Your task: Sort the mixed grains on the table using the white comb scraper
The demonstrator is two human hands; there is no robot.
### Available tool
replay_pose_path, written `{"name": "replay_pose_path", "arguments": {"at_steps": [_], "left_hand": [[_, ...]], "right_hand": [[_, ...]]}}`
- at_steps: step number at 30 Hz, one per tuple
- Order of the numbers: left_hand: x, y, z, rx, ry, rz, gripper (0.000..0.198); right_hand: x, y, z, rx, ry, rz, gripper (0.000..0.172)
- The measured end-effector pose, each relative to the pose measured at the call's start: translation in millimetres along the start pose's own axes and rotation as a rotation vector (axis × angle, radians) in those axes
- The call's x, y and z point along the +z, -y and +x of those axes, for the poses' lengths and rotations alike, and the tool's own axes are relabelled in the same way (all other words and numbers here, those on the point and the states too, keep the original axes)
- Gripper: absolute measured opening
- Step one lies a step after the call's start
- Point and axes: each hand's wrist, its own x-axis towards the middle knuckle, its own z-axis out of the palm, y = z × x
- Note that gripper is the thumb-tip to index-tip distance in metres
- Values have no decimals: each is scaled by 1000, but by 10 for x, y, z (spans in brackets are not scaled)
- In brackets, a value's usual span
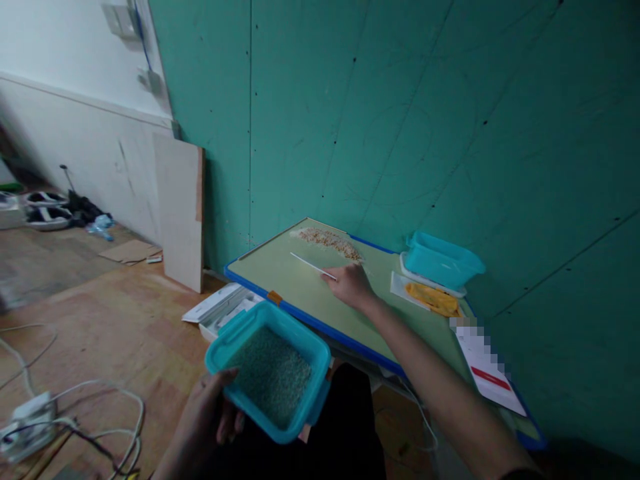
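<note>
- Teal wall panels back a green tabletop (300, 287) with a blue rim; wood floor lies to the left.
- Right hand (350, 285): we see it resting near the tabletop's middle, fingers closed round the near end of a white stick (313, 265), which points toward the far left corner.
- Grain band (327, 241): a long, pale heap spread along the far edge of the tabletop, just beyond the stick and apart from it.
- Left hand (210, 417): held off the tabletop, before its near edge, it grips a teal box (270, 370) from below, thumb on the rim.
- Teal box, contents: open and filled nearly to the rim with fine, pale grain.
- Progress, as we judge it: one portion of grain lies out on the tabletop and a larger one sits in the box; we cannot tell which way grain is passing.
- Second teal box (443, 260): it stands at the far right edge on a white tray; its inside is hidden from us.
- Yellow item (433, 299): it lies on a white tray just nearer than that box.
- White card (487, 367): it lies flat along the right edge.
- Floor: cables and a power strip (27, 420) at lower left.
</note>
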Motion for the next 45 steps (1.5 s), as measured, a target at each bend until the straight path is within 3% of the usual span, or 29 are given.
{"name": "replay_pose_path", "arguments": {"at_steps": [6,11,18,24,30,37,45], "left_hand": [[-5,28,-18,25,-16,-46,76],[-18,101,7,56,2,-33,75],[-74,324,171,47,32,-45,76],[23,429,155,13,128,-71,77],[127,427,102,33,105,-78,75],[104,344,109,2,132,-90,75],[268,457,111,13,138,-155,74]], "right_hand": [[15,86,18,-49,-33,68,31],[79,-14,28,-41,-90,205,26],[67,-549,-61,81,-195,466,26],[102,-904,-390,183,-231,452,24],[91,-769,-648,172,-201,367,22],[66,-700,-906,109,-204,378,22],[24,-673,-1212,87,-202,438,25]]}}
